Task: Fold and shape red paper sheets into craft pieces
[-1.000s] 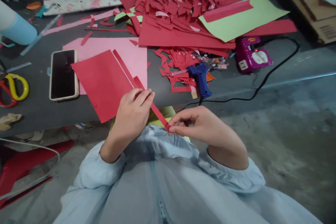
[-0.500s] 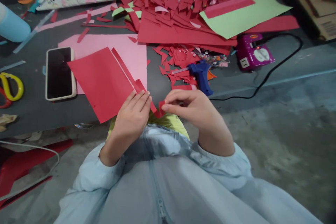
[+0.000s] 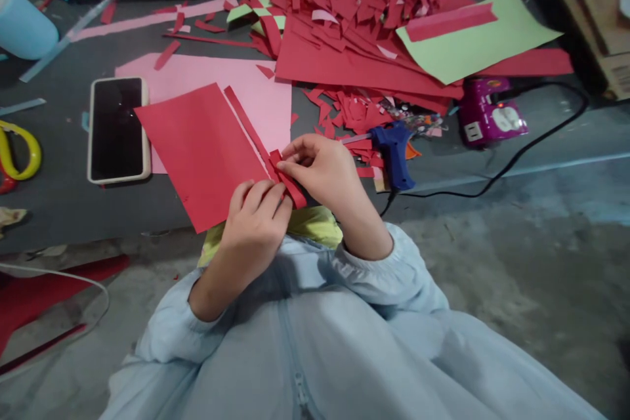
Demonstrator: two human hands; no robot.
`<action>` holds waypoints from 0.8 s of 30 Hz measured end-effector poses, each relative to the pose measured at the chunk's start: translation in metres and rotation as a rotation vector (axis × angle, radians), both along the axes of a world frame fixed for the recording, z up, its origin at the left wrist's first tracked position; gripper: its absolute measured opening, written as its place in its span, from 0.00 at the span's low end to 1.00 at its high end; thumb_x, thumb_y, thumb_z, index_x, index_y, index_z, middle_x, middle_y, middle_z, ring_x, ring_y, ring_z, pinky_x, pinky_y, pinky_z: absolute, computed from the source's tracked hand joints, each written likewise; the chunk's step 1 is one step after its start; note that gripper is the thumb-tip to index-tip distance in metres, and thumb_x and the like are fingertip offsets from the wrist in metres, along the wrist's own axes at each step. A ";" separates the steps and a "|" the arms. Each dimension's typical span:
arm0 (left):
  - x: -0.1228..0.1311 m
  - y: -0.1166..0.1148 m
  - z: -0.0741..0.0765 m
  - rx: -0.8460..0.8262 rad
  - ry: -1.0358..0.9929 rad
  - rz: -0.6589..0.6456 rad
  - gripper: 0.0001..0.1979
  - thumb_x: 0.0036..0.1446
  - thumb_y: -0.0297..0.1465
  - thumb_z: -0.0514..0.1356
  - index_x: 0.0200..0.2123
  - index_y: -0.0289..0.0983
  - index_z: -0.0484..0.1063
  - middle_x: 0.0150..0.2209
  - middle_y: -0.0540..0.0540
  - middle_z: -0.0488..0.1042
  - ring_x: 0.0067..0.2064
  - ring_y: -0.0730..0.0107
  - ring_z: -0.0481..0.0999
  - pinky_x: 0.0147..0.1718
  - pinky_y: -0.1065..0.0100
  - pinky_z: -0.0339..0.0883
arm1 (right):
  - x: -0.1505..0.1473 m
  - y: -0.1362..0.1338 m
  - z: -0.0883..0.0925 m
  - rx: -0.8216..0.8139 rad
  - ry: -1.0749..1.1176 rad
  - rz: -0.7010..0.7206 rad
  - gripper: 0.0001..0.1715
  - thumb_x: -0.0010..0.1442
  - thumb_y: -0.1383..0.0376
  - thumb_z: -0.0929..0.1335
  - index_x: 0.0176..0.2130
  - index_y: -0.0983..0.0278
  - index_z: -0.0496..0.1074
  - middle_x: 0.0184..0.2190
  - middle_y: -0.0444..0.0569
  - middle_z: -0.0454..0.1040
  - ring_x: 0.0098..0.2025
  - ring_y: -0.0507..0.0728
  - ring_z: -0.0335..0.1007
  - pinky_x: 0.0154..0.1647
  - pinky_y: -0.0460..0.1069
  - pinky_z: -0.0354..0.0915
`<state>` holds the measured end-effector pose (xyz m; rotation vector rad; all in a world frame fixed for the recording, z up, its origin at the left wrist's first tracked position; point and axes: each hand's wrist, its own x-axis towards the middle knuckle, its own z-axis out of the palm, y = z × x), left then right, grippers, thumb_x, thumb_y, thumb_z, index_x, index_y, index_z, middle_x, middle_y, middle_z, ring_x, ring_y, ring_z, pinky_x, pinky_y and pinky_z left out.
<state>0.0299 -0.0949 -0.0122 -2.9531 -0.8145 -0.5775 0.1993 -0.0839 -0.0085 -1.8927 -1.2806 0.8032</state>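
My left hand has its fingers curled over the near end of a narrow red paper strip at the front edge of the dark table. My right hand pinches the folded-over end of that strip just above the left hand's fingers. The strip runs along the right edge of a red paper sheet, which lies partly on a pink sheet. Both hands are closed on the strip.
A phone lies left of the red sheet, with yellow-handled scissors further left. A blue glue gun and purple power strip sit to the right. A heap of red scraps and a green sheet fill the back.
My right hand has carried the strip's free end up and leftward, folding it over toward the left hand. The left hand has stayed on the strip near the table edge.
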 end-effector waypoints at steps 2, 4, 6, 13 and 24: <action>-0.001 0.000 0.000 -0.004 -0.013 0.008 0.10 0.63 0.25 0.56 0.43 0.32 0.77 0.48 0.40 0.80 0.50 0.56 0.73 0.53 0.53 0.65 | -0.002 0.002 0.002 -0.029 -0.063 -0.026 0.06 0.53 0.65 0.73 0.33 0.62 0.73 0.27 0.41 0.78 0.30 0.53 0.74 0.33 0.49 0.62; -0.002 0.000 0.000 -0.014 -0.020 0.016 0.11 0.63 0.24 0.55 0.43 0.33 0.77 0.48 0.41 0.80 0.50 0.57 0.73 0.54 0.53 0.65 | -0.003 0.004 0.005 -0.055 -0.102 -0.031 0.08 0.53 0.65 0.74 0.31 0.61 0.70 0.26 0.40 0.78 0.30 0.53 0.73 0.33 0.49 0.62; -0.002 -0.001 -0.001 -0.022 -0.024 0.018 0.11 0.63 0.24 0.55 0.42 0.33 0.77 0.48 0.41 0.80 0.49 0.56 0.74 0.53 0.52 0.65 | -0.003 0.006 0.008 -0.083 -0.132 -0.028 0.10 0.52 0.64 0.73 0.29 0.61 0.68 0.26 0.41 0.77 0.30 0.53 0.73 0.33 0.49 0.61; -0.003 -0.002 -0.003 -0.036 0.004 0.003 0.11 0.64 0.25 0.55 0.43 0.33 0.77 0.50 0.39 0.79 0.50 0.55 0.74 0.52 0.52 0.66 | -0.007 0.012 0.013 -0.132 -0.243 -0.033 0.11 0.52 0.66 0.72 0.28 0.60 0.64 0.26 0.41 0.76 0.28 0.54 0.71 0.32 0.50 0.59; -0.007 0.001 -0.004 -0.065 -0.024 -0.027 0.12 0.66 0.26 0.53 0.45 0.33 0.76 0.49 0.43 0.79 0.50 0.59 0.73 0.54 0.54 0.63 | -0.011 0.013 0.011 -0.132 -0.299 -0.079 0.14 0.52 0.66 0.71 0.27 0.59 0.59 0.24 0.40 0.72 0.27 0.54 0.68 0.31 0.50 0.57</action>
